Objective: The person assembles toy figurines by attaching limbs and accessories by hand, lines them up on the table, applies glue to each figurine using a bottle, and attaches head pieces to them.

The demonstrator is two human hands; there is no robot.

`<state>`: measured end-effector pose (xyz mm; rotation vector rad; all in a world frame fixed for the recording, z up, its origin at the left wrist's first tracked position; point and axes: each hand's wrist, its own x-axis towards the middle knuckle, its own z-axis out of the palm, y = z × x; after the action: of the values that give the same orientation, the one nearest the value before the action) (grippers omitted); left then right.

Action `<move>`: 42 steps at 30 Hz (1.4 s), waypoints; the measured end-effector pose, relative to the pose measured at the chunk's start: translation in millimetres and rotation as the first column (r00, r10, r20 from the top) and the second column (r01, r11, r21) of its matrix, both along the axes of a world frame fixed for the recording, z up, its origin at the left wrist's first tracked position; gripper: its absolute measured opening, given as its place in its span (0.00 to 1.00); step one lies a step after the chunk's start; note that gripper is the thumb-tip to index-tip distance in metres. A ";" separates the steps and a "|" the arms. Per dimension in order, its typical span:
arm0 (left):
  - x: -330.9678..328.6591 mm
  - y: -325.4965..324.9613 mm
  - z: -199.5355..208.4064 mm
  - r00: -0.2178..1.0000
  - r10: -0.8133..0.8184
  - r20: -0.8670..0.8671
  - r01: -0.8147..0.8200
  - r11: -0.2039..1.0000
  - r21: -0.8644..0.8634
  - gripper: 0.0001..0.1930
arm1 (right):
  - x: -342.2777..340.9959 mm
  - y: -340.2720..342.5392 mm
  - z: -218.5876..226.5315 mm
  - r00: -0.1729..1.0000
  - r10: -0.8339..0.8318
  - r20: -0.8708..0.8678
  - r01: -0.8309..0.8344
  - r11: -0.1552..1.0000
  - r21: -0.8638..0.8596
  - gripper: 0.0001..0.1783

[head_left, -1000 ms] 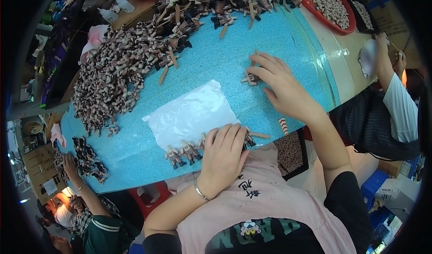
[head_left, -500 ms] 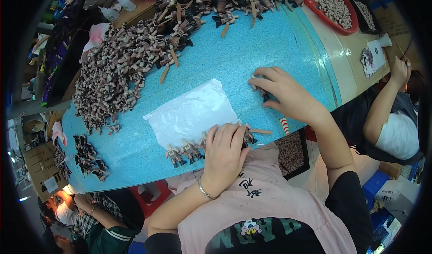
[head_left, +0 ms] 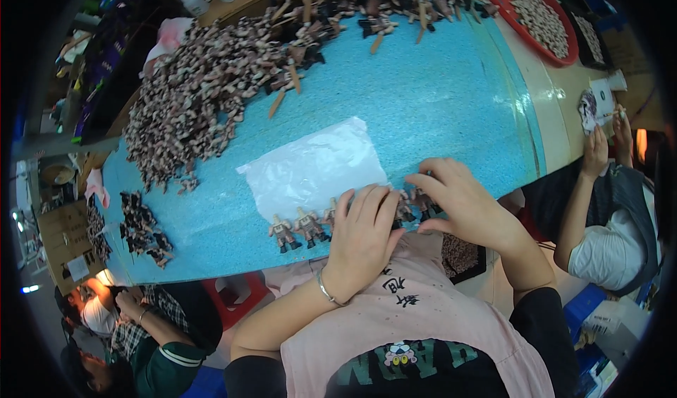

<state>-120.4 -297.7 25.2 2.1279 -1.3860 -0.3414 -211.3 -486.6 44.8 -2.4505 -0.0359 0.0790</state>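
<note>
Along the near edge of the blue tabletop, a row of small headless figurines (head_left: pixel 307 226) with pale bodies and dark boots lies partly on a white plastic sheet (head_left: pixel 317 165). My left hand (head_left: pixel 363 236) rests over the middle of this row, fingers stretched flat, hiding some figurines. At the row's right end, my right hand (head_left: pixel 465 207) curls its fingers and thumb about another figurine (head_left: pixel 424 204). This one sits right beside its neighbour (head_left: pixel 404 209), close to my left fingertips.
A large heap of small figure parts (head_left: pixel 190 94) covers the far left of the blue mat (head_left: pixel 437 94). More figures with wooden sticks (head_left: pixel 377 43) lie at the back. A red basin (head_left: pixel 568 34) of pale pieces stands far right. Co-workers sit at both sides.
My right hand has come nearer and brought its figurine down to the right end of the row. My left hand stays over the row. The whole view has shifted slightly.
</note>
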 end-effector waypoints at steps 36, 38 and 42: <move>62.2 140.9 -3.1 0.955 0.219 0.200 -0.175 0.960 -0.218 0.22 | 100.9 22.3 11.3 0.943 -0.030 0.332 0.061 0.995 -0.082 0.23; 66.5 169.2 -16.4 0.897 0.380 0.227 -0.326 0.914 -0.243 0.20 | 151.3 7.2 33.9 0.889 -0.073 0.452 0.090 0.996 -0.016 0.19; 67.0 212.8 -44.9 0.660 0.715 0.230 -0.650 0.697 -0.301 0.17 | 286.0 10.8 54.4 0.847 -0.357 0.394 0.197 0.899 0.391 0.19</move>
<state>-53.4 -84.9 -19.7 2.4187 -0.6110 0.4652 74.7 -475.8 99.2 -2.0513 0.0980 -0.5942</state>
